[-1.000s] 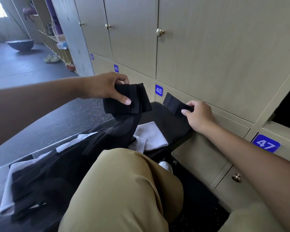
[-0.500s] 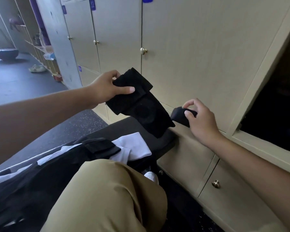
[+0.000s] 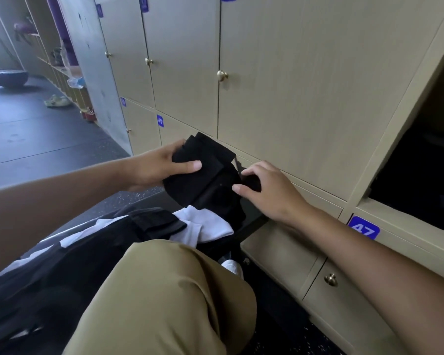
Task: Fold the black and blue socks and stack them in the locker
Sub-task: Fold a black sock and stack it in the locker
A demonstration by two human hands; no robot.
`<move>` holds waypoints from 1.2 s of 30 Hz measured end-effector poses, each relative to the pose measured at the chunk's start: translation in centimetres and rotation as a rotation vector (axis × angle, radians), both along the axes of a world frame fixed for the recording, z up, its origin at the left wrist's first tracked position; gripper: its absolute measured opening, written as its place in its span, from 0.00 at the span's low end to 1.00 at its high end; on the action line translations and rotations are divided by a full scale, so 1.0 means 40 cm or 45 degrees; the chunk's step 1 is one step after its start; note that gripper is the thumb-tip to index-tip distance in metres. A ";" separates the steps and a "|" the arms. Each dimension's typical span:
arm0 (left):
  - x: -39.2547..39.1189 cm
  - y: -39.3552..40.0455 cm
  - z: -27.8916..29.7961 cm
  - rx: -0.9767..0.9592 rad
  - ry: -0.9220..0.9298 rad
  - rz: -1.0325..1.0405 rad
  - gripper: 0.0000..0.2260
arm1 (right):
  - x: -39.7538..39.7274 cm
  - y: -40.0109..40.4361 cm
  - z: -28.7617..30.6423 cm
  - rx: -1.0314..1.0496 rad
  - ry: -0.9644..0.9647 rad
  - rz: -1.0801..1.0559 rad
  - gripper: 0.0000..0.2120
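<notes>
Black sock: pinched in your left hand, thumb clamping the folded cuff so the layers stay put. Your right hand, just beside, curls its fingers around the loose end to tuck it under.

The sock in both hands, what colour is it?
Black. The folded sock shows best in the head view, gripped by the left hand and right hand.

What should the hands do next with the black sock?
Probably bring the right hand over to tuck its end of the soft black sock onto the folded part pinched by the left hand, since that end hangs loose and the dark open locker waits.
</notes>
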State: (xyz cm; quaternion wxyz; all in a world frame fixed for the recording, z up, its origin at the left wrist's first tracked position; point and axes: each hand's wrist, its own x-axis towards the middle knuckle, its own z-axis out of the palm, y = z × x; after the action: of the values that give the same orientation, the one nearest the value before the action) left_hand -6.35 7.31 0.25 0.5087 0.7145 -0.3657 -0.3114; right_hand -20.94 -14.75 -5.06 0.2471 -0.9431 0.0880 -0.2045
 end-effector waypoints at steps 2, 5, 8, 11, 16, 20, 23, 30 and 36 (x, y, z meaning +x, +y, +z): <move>-0.005 0.015 -0.014 -0.024 0.074 -0.007 0.22 | 0.015 0.011 -0.001 0.071 -0.026 0.050 0.11; -0.002 0.039 -0.048 -0.039 0.169 0.058 0.21 | 0.034 0.035 -0.008 0.158 -0.039 0.084 0.04; -0.004 0.061 -0.085 -0.087 0.308 0.176 0.19 | 0.050 0.064 -0.022 0.275 -0.032 0.082 0.08; 0.003 0.084 -0.127 -0.150 0.484 0.258 0.19 | 0.067 0.097 -0.031 0.433 0.021 0.103 0.14; 0.011 0.110 -0.172 -0.269 0.614 0.304 0.15 | 0.095 0.146 -0.054 0.392 0.044 0.046 0.12; 0.016 0.120 -0.187 -0.337 0.605 0.347 0.15 | 0.118 0.160 -0.066 0.381 -0.015 -0.025 0.11; 0.026 0.126 -0.196 -0.356 0.620 0.362 0.17 | 0.126 0.159 -0.067 0.362 -0.060 -0.041 0.12; 0.035 0.124 -0.210 -0.300 0.566 0.423 0.10 | 0.125 0.149 -0.051 0.340 -0.136 -0.051 0.08; 0.059 0.123 -0.198 -0.303 0.504 0.545 0.05 | 0.115 0.129 -0.029 0.289 -0.212 -0.106 0.07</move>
State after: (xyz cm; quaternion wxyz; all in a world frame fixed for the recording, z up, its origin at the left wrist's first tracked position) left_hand -4.00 12.24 -7.66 0.7040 0.6363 -0.1348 -0.2851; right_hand -16.36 -9.57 -6.24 0.3499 -0.8844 0.1288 -0.2807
